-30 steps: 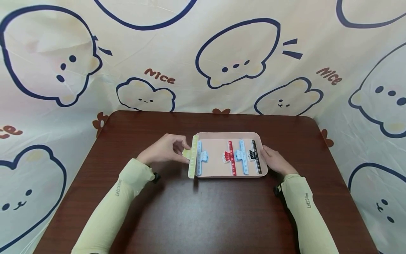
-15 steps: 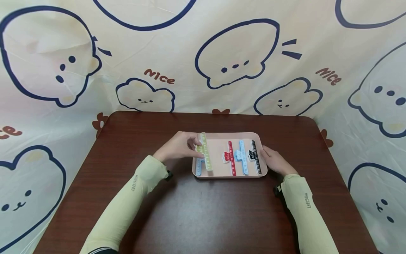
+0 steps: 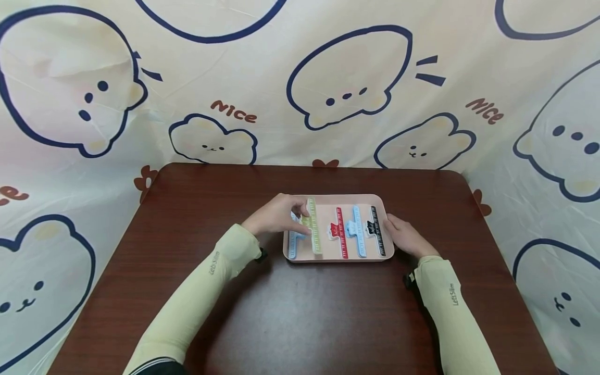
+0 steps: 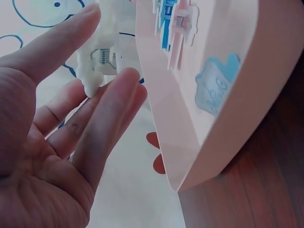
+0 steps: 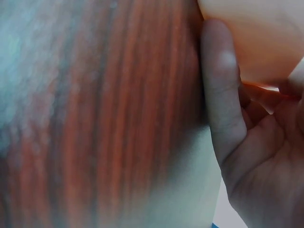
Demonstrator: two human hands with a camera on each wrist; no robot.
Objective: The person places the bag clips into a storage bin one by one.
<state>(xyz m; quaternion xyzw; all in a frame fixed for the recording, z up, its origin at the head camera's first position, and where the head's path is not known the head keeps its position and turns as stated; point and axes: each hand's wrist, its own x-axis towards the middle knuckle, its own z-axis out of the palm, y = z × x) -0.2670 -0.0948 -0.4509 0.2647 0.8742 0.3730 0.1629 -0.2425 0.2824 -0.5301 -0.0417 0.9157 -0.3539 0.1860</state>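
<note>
My left hand [image 3: 276, 214] pinches a yellow-green clip [image 3: 315, 229] with a long ruler-marked bar, over the left part of the pink tray [image 3: 326, 252]. In the left wrist view the metal spring of this clip [image 4: 103, 57] shows between thumb and fingers. Beneath that hand lies a light blue clip [image 3: 292, 247], partly covered. To the right, a red clip [image 3: 341, 232], a second blue clip [image 3: 359, 232] and a black clip [image 3: 378, 232] lie side by side in the tray. My right hand [image 3: 409, 237] grips the tray's right end, thumb along its outer wall.
The tray stands on a dark brown wooden table [image 3: 300, 317], toward its far side. Behind the table's far edge hangs a pale curtain [image 3: 281, 140] with cartoon drawings, which also runs along both sides.
My left hand has carried the yellow-green clip rightward from beyond the tray's left edge, past the left blue clip, to over the tray. The right hand stays at the tray's right end.
</note>
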